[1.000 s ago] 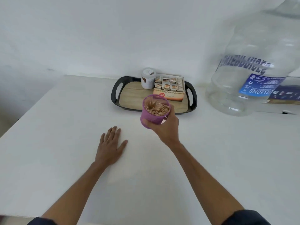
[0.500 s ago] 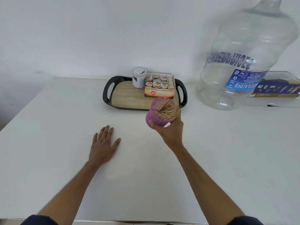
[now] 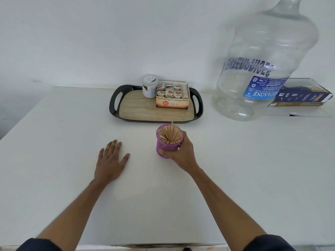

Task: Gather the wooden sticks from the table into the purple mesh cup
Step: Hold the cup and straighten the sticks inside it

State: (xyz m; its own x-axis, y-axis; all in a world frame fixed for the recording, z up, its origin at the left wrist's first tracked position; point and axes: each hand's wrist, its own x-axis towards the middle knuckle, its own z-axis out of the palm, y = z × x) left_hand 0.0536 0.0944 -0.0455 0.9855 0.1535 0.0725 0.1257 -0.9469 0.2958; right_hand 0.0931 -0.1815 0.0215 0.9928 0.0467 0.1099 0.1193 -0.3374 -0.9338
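Observation:
The purple mesh cup [image 3: 167,148] stands upright on the white table [image 3: 54,142], just in front of the tray. Several wooden sticks [image 3: 170,135] fill it, and one tip pokes above the rim. My right hand [image 3: 181,154] grips the cup from its right side, thumb across the front. My left hand [image 3: 110,162] lies flat on the table, fingers spread, to the left of the cup. No loose sticks show on the table.
A black-rimmed tray [image 3: 114,105] with a wooden base holds a white jar [image 3: 149,86] and a tea-bag box [image 3: 172,96]. A large clear water jug [image 3: 262,69] stands at the back right, beside a dark flat box [image 3: 304,96].
My right hand has brought the cup from a raised, tilted pose down onto the table, upright. The left hand stays flat in place.

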